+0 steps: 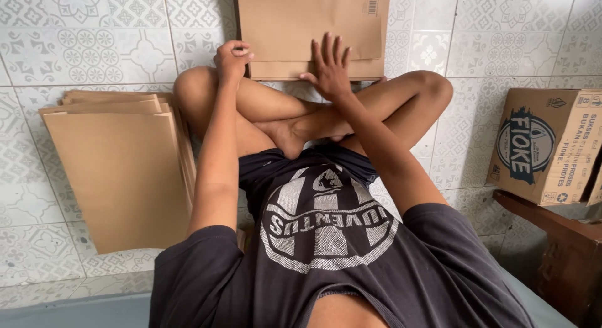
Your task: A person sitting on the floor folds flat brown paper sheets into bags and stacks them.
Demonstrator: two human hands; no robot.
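Brown corrugated cardboard, folded flat, lies on the patterned tile floor [94, 46] just beyond the person's crossed legs: a flattened carton blank [311, 27] with one flap turned over so its near edge shows a doubled layer. The right hand [330, 68] presses down on that near edge with the palm flat and the fingers spread well apart, pinning the sheet against the tiles. The left hand [232, 57] sits at the blank's left near corner, the fingers curled in together into a loose fist; whether they pinch the cardboard edge or only rest beside it cannot be told from this angle. By the look of it the sheet should be light and fairly stiff across its face, yet ready to bend along the scored fold lines, and its dry paper surface likely slides easily over smooth tile, so a flat palm holds it better than fingertips. The edges and corners seem the sensible places to grip, since the middle would buckle. A stack of similar flat blanks [119, 171] lies on the floor to the person's left, well apart from both hands, and a made-up printed box [545, 146] stands on a dark wooden bench [564, 240] to the right
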